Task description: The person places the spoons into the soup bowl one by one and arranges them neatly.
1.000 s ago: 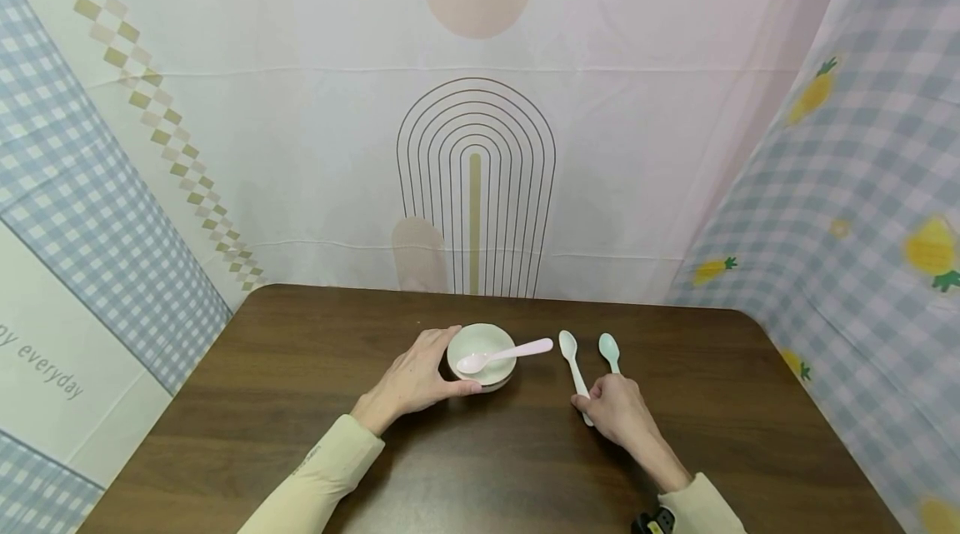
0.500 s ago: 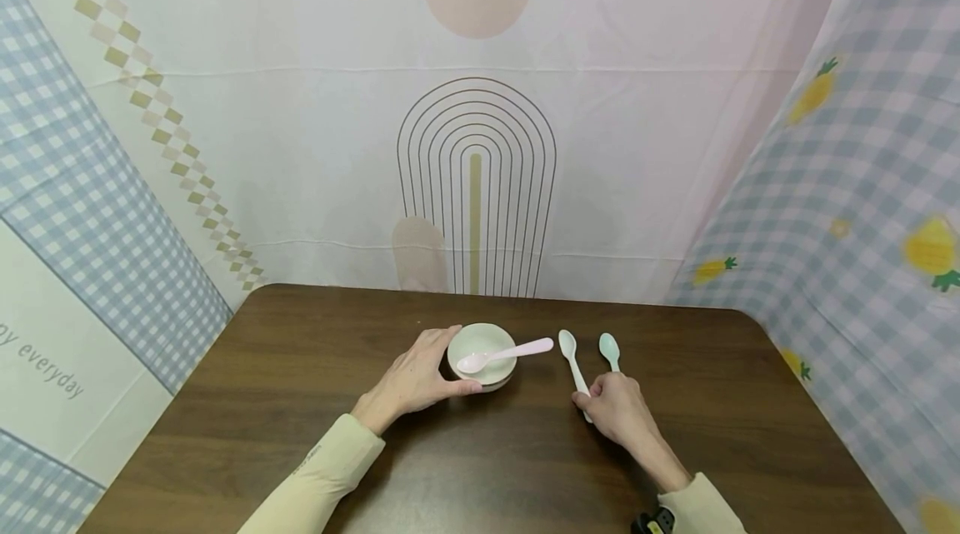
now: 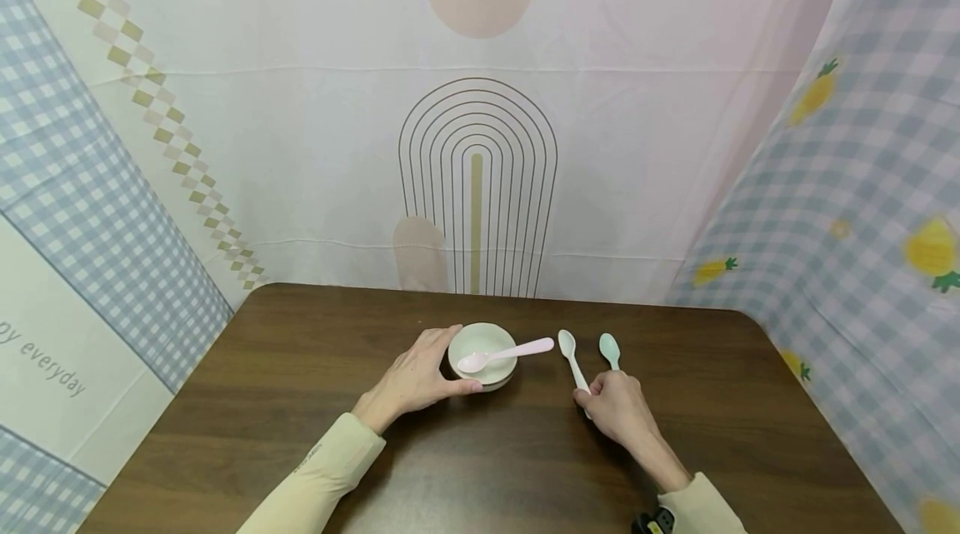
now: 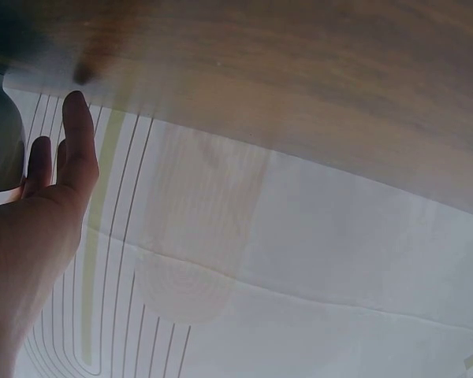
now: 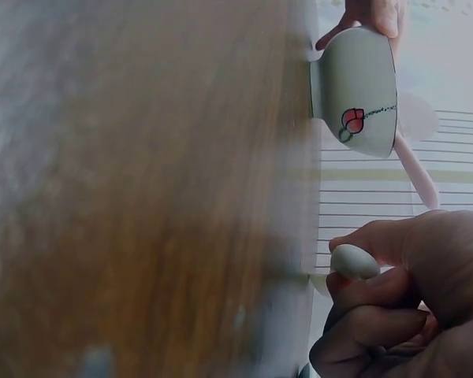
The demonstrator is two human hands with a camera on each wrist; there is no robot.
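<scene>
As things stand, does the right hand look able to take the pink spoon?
Probably yes: the pink spoon's handle sticks out past the bowl on the right hand's side, uncovered. However, this hand pinches the white spoon and may need to release it first.

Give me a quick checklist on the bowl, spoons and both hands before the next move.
1. Bowl upright: ok, it stands on its base on the table.
2. Left hand on the bowl: ok, thumb and fingers hold its side.
3. Pink spoon in the bowl: ok, handle sticking out over the rim.
4. White spoon held: ok, the right hand pinches its handle.
5. White spoon fully off the table: cannot tell.
6. Green spoon clear of the right hand: cannot tell, the hand hides its handle.
</scene>
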